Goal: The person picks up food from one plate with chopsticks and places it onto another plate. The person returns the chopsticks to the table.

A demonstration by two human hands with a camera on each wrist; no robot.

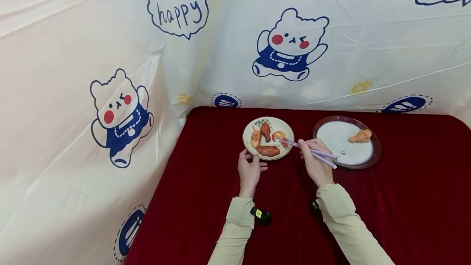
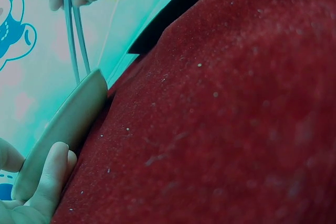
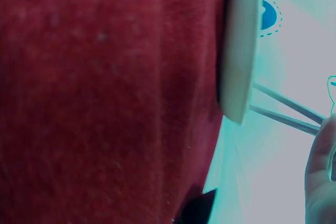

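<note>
In the head view a small round plate point(image 1: 274, 156) carries a drumstick point(image 1: 265, 132), a brown chicken wing point(image 1: 268, 151), a golden-brown food piece point(image 1: 255, 138), a shrimp point(image 1: 278, 135) and a green sprig point(image 1: 261, 122). My left hand point(image 1: 249, 171) grips the plate's near-left rim; the left wrist view shows its fingers at the plate's side point(image 2: 65, 124). Pale purple chopsticks point(image 1: 319, 154) are held in my right hand point(image 1: 317, 162), pointing left over the plate. Their tips are at the shrimp. From the right wrist view, the plate's wall hides those tips.
Right of the small plate stands a larger white plate point(image 1: 331, 134) with a dark brown rim, partly behind my right hand. On it lie a fried chicken piece point(image 1: 360, 136) and a small crumb point(image 1: 343, 152). A dark red cloth point(image 1: 206, 154) covers the table, with a printed curtain point(image 1: 235, 52) behind.
</note>
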